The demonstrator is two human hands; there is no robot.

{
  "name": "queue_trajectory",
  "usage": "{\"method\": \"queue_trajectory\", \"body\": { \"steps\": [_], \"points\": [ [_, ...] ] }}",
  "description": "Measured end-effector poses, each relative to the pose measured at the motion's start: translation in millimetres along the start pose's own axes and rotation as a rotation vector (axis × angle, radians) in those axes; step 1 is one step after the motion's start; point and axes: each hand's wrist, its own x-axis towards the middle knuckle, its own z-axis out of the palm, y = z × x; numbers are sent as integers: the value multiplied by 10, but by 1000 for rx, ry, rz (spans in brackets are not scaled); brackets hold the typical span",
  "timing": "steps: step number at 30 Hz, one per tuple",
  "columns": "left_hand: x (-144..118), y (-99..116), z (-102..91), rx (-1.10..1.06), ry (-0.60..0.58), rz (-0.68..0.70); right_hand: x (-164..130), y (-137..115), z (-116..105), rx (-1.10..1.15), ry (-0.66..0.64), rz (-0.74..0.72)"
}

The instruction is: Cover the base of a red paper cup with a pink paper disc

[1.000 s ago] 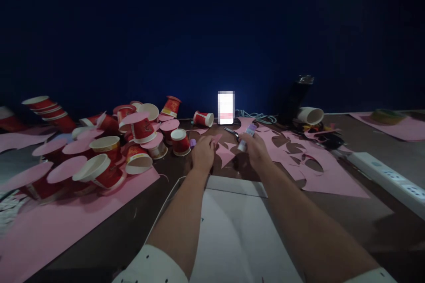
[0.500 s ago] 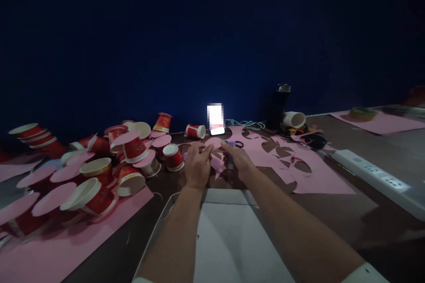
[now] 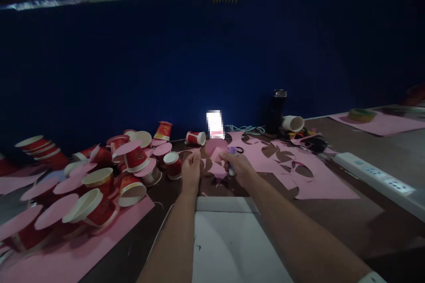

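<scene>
We hold a round pink paper disc [image 3: 215, 147] up over the middle of the bench, towards its far edge, pinched at its lower rim by the fingertips of our right hand [image 3: 238, 169]. That same hand is closed around a small white glue stick with a purple end [image 3: 232, 159]. Our left hand [image 3: 191, 171] sits just beside it with fingers curled narrow; we cannot tell whether they grip anything. A jagged pink paper offcut [image 3: 217, 170] lies between the hands. To work well here, we judge a light pinch at the rim keeps the disc flat. Red paper cups [image 3: 136, 159] crowd the left side, cut-out pink sheets [image 3: 299, 168] the right.
</scene>
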Motion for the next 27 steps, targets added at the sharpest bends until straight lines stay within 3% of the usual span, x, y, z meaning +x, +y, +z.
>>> {"method": "queue_trajectory", "body": {
  "steps": [2, 5, 9, 27],
  "points": [
    [11, -44, 25, -139, -95, -139, -16, -9, 9, -31, -8, 0],
    [3, -73, 56, -292, -166, -224, -23, -13, 14, -65, -21, 15],
    [-7, -51, 65, -381, -182, -209, -3, 9, 3, -109, -19, 37],
    [-52, 10, 83, -345, -201, -285, 2, 41, 22, -106, 80, 22]
  ]
}}
